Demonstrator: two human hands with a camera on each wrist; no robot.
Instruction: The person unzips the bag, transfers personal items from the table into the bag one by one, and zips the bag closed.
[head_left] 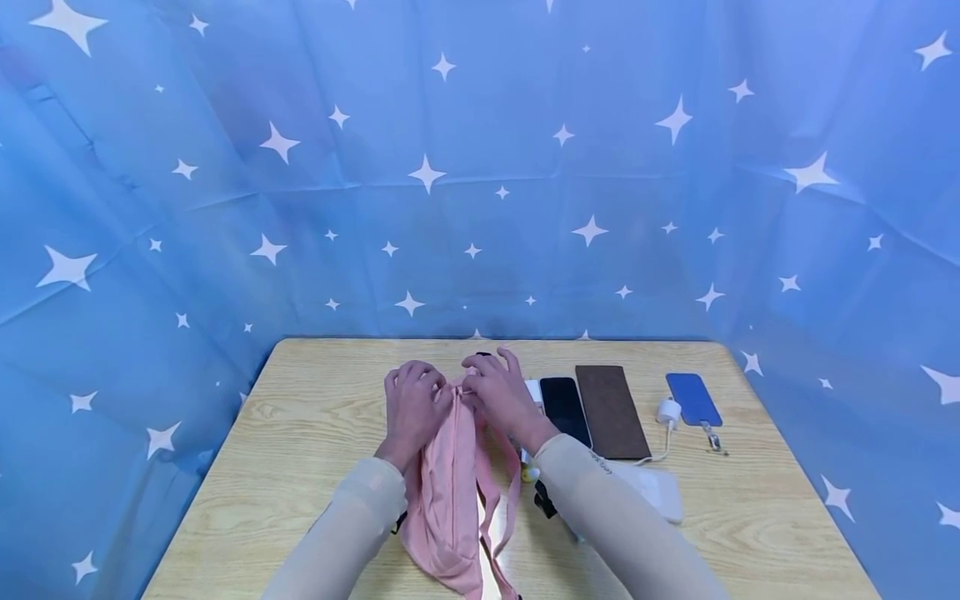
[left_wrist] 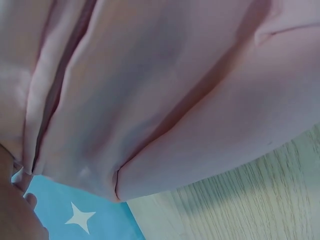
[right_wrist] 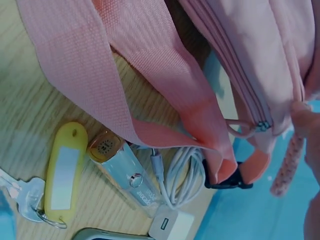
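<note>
Pink bag [head_left: 448, 500] just left of the counter's [head_left: 300, 450] middle, long axis pointing to the near edge; left hand [head_left: 415, 404] and right hand [head_left: 501, 396] both pinch its far end, equally near; body hangs nearward.

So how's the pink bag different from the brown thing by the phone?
The pink bag is puffy and creased; the brown thing is flat. The bag has a strap; the brown thing shows none. The left hand and right hand hold the bag; neither touches the brown thing. Both look longer than wide.
</note>
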